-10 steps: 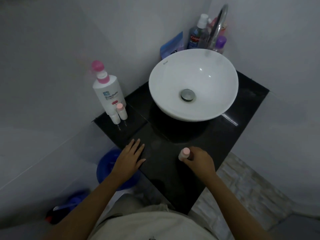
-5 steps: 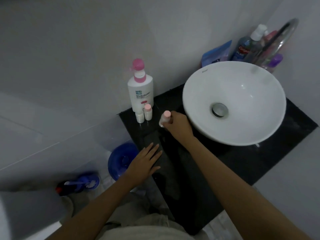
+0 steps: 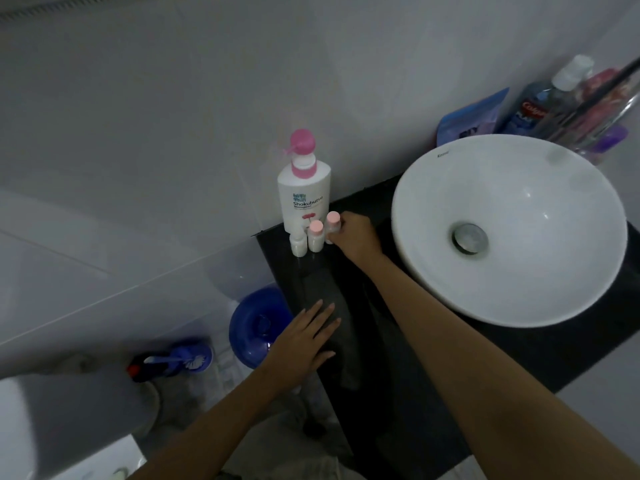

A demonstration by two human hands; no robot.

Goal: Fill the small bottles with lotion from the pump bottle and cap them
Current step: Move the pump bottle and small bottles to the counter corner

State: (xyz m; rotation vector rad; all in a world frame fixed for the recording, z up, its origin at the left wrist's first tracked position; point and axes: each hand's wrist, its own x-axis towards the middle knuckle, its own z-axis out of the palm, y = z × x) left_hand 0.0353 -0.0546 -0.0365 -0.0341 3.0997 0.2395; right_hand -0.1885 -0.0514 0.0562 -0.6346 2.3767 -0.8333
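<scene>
Right hand [image 3: 353,237] grips a capped small bottle [image 3: 331,227] just in front of the pump bottle [image 3: 304,195].
The held bottle stands at the fingertips, rightmost in a row of three below the pump bottle; beside it a second pink-capped bottle [image 3: 315,234], then an uncapped bottle [image 3: 298,242]; one pump bottle; left hand [image 3: 304,337] lies flat, fingers straight, on the black counter [image 3: 433,358], well nearer than the pump bottle.

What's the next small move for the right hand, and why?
Probably let go of the capped bottle and draw back. The right hand holds it upright beside the pink-capped bottle, in front of the pump bottle, seemingly set down. The third bottle shows no pink cap, so likely reach for it next.
</scene>
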